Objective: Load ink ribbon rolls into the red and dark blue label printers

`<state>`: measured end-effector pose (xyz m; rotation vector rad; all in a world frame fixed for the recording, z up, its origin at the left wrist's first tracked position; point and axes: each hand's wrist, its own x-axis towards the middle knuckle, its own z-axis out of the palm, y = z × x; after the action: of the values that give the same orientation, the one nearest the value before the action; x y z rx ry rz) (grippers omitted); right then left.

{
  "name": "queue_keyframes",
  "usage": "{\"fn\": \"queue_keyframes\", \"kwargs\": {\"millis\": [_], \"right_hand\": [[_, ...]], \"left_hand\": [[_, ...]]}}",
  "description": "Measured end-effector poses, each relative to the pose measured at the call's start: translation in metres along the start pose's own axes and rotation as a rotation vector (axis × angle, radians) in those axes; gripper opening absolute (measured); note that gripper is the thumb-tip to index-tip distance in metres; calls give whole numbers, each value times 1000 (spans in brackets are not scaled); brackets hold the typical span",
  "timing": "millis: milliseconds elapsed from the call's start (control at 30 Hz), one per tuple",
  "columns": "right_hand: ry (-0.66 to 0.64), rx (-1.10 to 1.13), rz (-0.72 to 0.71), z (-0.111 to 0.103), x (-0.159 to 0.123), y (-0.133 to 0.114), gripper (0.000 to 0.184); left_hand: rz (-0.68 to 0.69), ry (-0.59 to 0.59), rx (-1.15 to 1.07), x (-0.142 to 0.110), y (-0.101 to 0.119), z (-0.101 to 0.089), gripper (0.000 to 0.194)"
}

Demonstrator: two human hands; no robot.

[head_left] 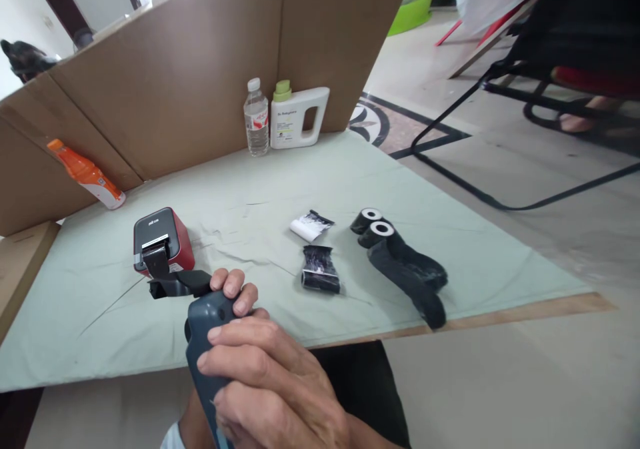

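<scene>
Both my hands hold a dark blue-grey handheld device (207, 325), tilted upright at the table's near edge. My right hand (275, 375) wraps its near side with bent fingers. Behind it, my left hand (234, 290) shows only fingertips curled round the device's upper edge; the rest is hidden. At the device's top a black strip (183, 282) reaches toward a red and black label printer (161, 232), where black material comes out of the slot. Whether strip and device are joined I cannot tell. To the right lie a white-and-black crumpled piece (311, 226) and a small black roll (320, 272).
Two black rolls (373, 225) with white cores lie on the right, their long black strips (410, 272) trailing to the table's edge. An orange bottle (87, 172), a water bottle (257, 121) and a white jug (297, 119) stand along the cardboard wall (190, 69). A black chair (565, 55) is at right.
</scene>
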<state>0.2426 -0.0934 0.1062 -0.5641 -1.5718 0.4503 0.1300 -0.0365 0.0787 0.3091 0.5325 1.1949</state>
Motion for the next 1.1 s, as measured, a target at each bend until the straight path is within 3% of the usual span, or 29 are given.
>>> {"fn": "queue_keyframes", "kwargs": {"millis": [200,333,433,567,700,833,933,1100], "right_hand": [[-113,-26,31,-17,6,-3,27],[5,4,130,-16,2,-1,27],[87,-9,322,-14,-5,4,20],[204,-36,552,-4,-20,17,13],[334,-2,581,12,-32,37,15],[458,-1,585,19,-30,59,14],[487,-18,626,15,-23,73,16],[470,-41,672,4,-14,85,19]], "left_hand": [[23,81,-84,-12,-7,14,34],[119,40,40,-7,-5,4,33],[287,36,229,2,5,-14,34],[459,207,402,9,13,-29,45],[575,400,461,11,4,-31,50],[628,481,535,13,-7,-36,48],[619,421,600,13,-9,-40,42],[602,187,641,12,-7,-45,30]]}}
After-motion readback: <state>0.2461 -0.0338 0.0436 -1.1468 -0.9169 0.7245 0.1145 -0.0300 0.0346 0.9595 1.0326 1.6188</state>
